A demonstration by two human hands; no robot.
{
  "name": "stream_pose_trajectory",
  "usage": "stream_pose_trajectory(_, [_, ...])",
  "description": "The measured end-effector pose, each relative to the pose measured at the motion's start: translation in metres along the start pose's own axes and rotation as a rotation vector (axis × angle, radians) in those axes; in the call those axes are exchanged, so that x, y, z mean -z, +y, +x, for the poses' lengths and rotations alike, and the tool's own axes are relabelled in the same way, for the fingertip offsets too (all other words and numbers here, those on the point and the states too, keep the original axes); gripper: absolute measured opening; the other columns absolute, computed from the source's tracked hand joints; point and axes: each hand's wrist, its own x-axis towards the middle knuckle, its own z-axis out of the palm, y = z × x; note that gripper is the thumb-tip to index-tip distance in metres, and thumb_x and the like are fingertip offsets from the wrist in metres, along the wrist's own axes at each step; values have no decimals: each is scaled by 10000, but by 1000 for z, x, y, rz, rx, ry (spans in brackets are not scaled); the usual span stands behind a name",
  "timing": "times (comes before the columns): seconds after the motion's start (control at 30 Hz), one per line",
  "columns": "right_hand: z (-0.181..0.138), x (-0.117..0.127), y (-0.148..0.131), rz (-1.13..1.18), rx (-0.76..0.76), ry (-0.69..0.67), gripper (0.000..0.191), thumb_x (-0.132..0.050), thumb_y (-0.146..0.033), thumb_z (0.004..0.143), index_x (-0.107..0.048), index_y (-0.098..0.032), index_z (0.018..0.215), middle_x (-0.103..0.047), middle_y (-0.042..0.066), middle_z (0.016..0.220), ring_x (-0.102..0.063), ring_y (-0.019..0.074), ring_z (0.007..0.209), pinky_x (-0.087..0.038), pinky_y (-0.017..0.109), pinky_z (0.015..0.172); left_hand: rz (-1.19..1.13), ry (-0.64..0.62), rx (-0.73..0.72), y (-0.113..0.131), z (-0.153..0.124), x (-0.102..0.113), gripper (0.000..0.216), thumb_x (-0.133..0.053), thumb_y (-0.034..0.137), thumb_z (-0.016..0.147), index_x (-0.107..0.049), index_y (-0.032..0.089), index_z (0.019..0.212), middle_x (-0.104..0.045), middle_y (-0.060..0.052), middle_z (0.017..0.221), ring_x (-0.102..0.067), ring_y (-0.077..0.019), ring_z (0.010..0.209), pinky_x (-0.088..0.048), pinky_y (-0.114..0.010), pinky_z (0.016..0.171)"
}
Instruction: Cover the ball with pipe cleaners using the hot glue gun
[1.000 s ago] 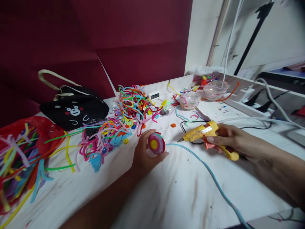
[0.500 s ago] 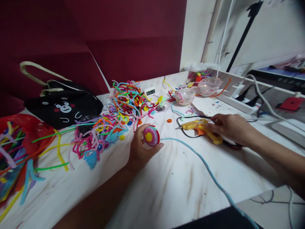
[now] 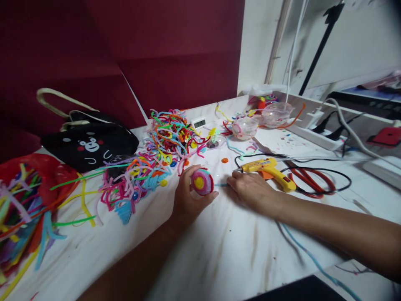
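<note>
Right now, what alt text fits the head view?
Left hand holds a round multicolored piece; right hand is at a light-blue strand, beside a yellow glue gun on the table. Colorful fuzzy strands lie heaped farther left.

We are noting the glue gun (image 3: pixel 265 167) lying at right on the tabletop (image 3: pixel 241 255), pipe-cleaner heap (image 3: pixel 172 133) sitting left, bag (image 3: pixel 94 144) resting farther left, digital display (image 3: pixel 199 123) standing between heap and bowls (image 3: pixel 246 128).

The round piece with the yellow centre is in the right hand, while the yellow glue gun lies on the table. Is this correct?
Not quite: the head view shows the round piece in the left hand; the yellow glue gun lies on the table.
</note>
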Motion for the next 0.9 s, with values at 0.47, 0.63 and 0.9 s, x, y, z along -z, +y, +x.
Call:
stream_pose_trajectory(0.47, [-11, -15, 10, -105, 105, 79, 253, -544, -28, 1017, -759, -152, 1068, -849, 170, 1087, -823, 287, 959, -526, 331, 707, 191, -30, -242, 2, 0, 5, 726, -956, 453, 801, -623, 261, 1417, -739, -128, 1446, -711, -355, 1393, -607, -519, 1197])
stream_pose_trajectory(0.63, [-26, -14, 31, 35, 44, 420, 152, -577, -130, 981, -712, -199, 971, -824, 87, 762, -790, 265, 652, -435, 321, 572, 231, -32, -258, 8, -2, 5, 730, -971, 420, 802, -615, 289, 1427, -712, -129, 1492, -682, -383, 1439, -611, -542, 1191])
stream_pose_trajectory(0.9, [-39, -16, 16, 260, 275, 872, 217, -540, -161, 1075, -694, -204, 930, -753, 18, 640, -696, 177, 504, -469, 294, 517, 248, -85, -244, 16, -9, 4, 773, -976, 324, 765, -621, 349, 1452, -717, -106, 1506, -698, -417, 1411, -647, -549, 1151])
